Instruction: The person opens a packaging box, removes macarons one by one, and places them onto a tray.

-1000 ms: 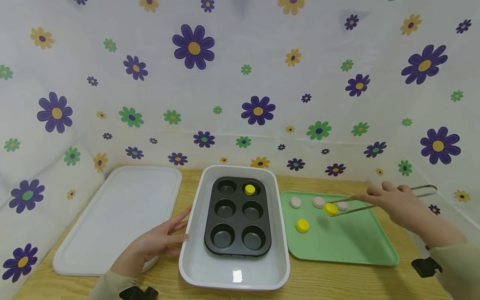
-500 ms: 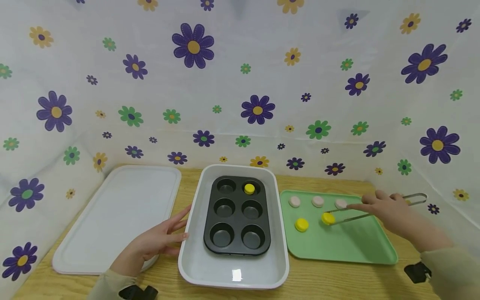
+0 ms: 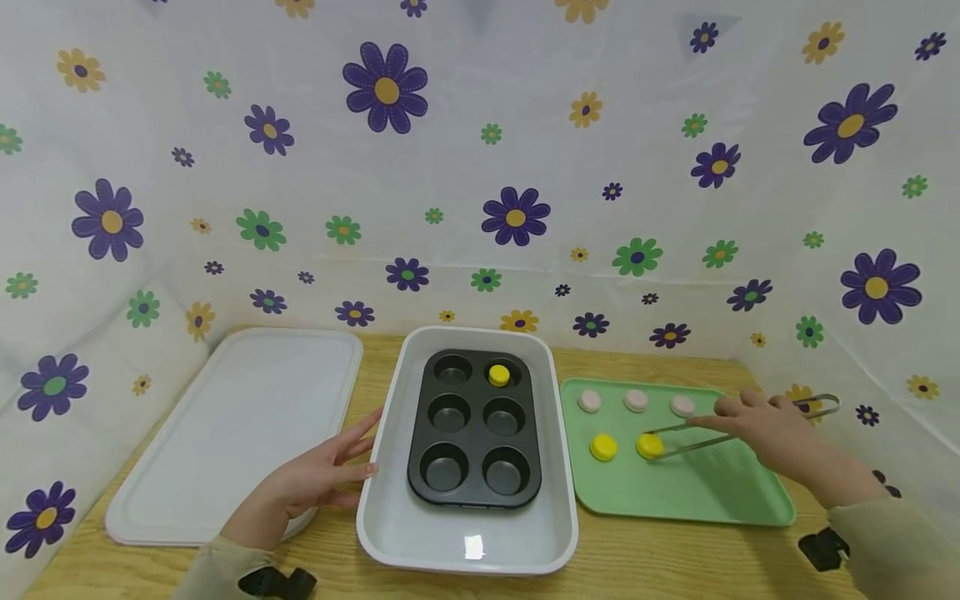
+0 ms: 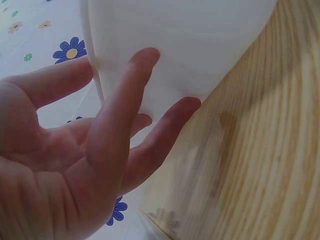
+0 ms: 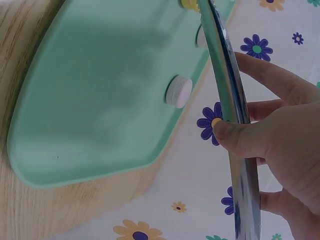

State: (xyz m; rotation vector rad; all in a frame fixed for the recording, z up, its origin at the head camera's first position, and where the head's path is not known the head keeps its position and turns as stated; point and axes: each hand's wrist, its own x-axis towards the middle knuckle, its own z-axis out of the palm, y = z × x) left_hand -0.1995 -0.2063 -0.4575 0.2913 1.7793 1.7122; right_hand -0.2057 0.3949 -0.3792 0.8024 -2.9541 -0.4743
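Observation:
My right hand (image 3: 772, 429) grips metal tongs (image 5: 239, 145) over the green tray (image 3: 720, 492). Between the tong tips is a yellow macaron (image 3: 649, 446), at or just above the tray's surface. Left of it lies another yellow macaron (image 3: 603, 447), and a row of pale pink macarons (image 3: 636, 401) sits along the tray's back. My left hand (image 3: 318, 477) has its fingers spread, with fingertips touching the outer left wall of the white deep tray (image 3: 468, 546). Inside that tray is a dark muffin pan (image 3: 476, 429), whose back right cup holds a yellow macaron (image 3: 498, 376).
A flat white board (image 3: 247, 425) lies on the wooden table (image 3: 637, 550) at the left. Behind the table hangs a white cloth (image 3: 450, 167) with printed flowers. The deep tray's right wall stands close beside the green tray.
My right hand has moved left and toward me, bringing the tongs and yellow macaron lower, in front of the pink row. The left hand has stayed at the white tray.

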